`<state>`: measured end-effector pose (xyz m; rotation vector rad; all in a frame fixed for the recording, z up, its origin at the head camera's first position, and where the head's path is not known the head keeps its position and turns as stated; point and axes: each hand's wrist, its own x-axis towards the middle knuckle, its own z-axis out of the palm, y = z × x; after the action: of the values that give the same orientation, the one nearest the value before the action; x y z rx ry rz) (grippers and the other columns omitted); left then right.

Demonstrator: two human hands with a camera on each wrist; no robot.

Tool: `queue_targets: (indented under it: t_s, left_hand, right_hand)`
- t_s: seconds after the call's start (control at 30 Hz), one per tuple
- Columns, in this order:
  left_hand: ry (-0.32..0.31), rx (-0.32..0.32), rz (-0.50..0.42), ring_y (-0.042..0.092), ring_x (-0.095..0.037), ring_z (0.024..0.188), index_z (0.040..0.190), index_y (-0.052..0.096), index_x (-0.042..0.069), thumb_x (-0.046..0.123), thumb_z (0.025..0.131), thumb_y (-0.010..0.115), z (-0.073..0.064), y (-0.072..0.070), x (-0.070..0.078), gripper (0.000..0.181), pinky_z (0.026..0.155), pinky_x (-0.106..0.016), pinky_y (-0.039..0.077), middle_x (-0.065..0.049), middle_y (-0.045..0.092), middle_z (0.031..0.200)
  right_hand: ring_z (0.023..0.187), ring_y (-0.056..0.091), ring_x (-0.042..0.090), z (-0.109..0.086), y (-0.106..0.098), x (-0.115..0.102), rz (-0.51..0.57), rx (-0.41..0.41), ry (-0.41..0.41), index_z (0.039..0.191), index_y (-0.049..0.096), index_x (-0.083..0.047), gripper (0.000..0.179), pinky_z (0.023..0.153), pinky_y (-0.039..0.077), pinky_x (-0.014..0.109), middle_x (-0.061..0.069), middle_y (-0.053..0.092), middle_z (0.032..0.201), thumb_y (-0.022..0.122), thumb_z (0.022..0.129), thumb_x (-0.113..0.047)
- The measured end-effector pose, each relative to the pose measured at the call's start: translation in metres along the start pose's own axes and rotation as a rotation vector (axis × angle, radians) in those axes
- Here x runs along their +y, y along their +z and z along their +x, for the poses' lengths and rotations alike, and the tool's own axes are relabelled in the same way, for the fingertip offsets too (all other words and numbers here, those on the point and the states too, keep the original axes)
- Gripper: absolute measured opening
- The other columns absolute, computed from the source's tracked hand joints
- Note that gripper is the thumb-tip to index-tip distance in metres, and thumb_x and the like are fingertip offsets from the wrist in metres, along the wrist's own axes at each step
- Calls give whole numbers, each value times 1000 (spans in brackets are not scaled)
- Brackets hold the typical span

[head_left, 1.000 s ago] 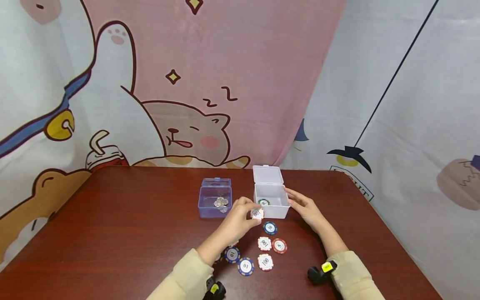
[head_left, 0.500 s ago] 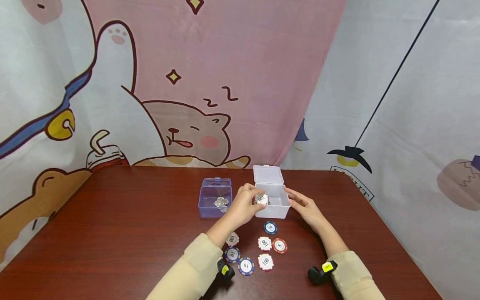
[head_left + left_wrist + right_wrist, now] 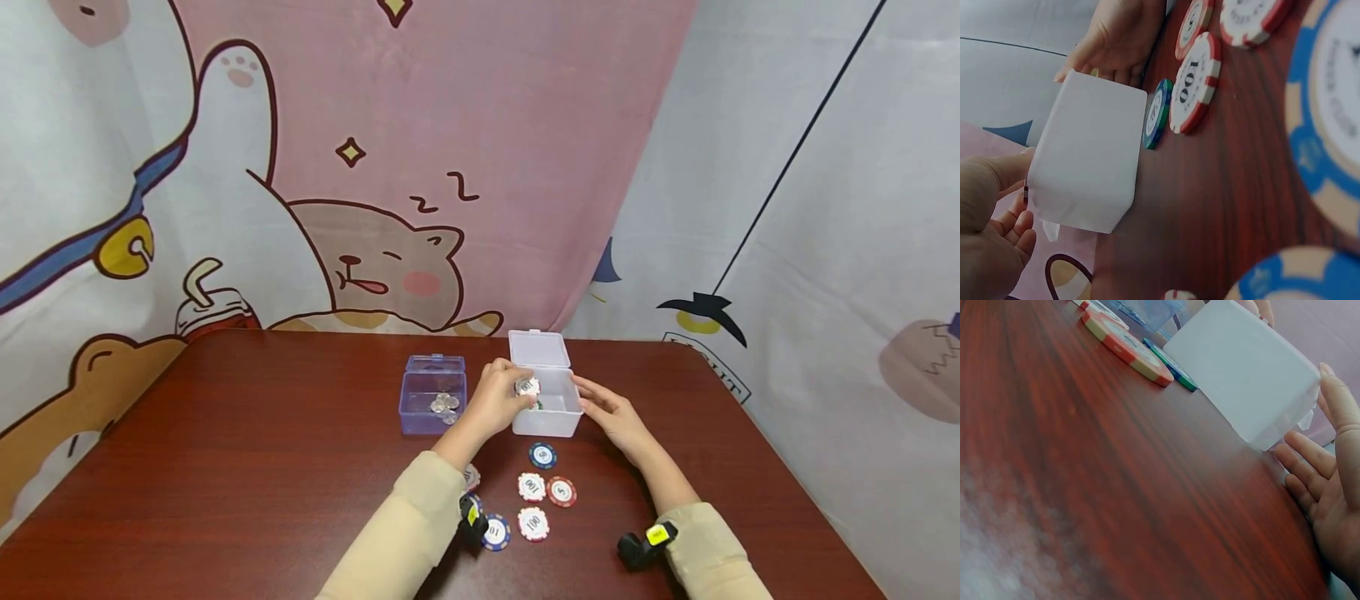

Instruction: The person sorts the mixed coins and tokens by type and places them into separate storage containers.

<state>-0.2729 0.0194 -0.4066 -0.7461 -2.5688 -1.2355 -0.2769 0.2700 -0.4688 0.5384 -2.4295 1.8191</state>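
Note:
My left hand pinches a white poker chip between thumb and fingers, at the left part of the open white plastic box. A bit of green-edged chip shows below it inside the box. In the left wrist view the box wall hides most of the held chip. My right hand rests against the box's right side, fingers fairly straight. From the right wrist, its thumb touches near the rim and its other fingers lie beside the wall. In front of the box lies a blue-green chip.
A translucent blue box with its lid up holds several silver coins, left of the white box. On the brown table lie a red chip, white-and-red chips and blue chips, partly under my left forearm.
My left hand has carried the white chip from in front of the white box up and over its rim to the inside. My right hand has stayed at the box's side.

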Motion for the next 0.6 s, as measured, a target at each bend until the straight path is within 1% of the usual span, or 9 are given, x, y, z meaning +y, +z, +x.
queue_targets:
  t_s: [0.13, 0.27, 0.4, 0.6]
  left_hand:
    - [-1, 15, 7, 47, -27, 102, 116, 68, -1, 11, 82, 76, 5, 6, -4, 37, 86, -36, 41, -13, 56, 109]
    - [-5, 39, 5, 48, -27, 100, 114, 68, -1, 11, 81, 77, 8, 10, -6, 36, 85, -36, 41, -13, 56, 107]
    - [-3, 49, 12, 48, -27, 99, 113, 69, -1, 11, 80, 77, 9, 13, -8, 36, 84, -35, 40, -13, 57, 106]
    - [-14, 57, 31, 48, -26, 98, 112, 70, 0, 12, 80, 78, 9, 16, -9, 35, 85, -36, 40, -11, 57, 105]
  right_hand:
    - [117, 53, 20, 0, 0, -2, -10, 1, 2, 141, 46, -2, 46, 88, 45, 21, 25, 50, 134, 56, 98, -15]
    - [118, 52, 21, -2, -1, -4, -18, 3, 10, 141, 46, -3, 47, 88, 44, 21, 23, 50, 135, 57, 97, -17]
    - [116, 53, 18, -2, -1, -2, -8, 7, 9, 140, 47, -2, 46, 87, 45, 21, 25, 50, 134, 57, 97, -15]
    - [119, 51, 27, 0, 0, -1, -1, -1, -4, 141, 45, 0, 45, 88, 45, 21, 27, 49, 134, 55, 98, -12]
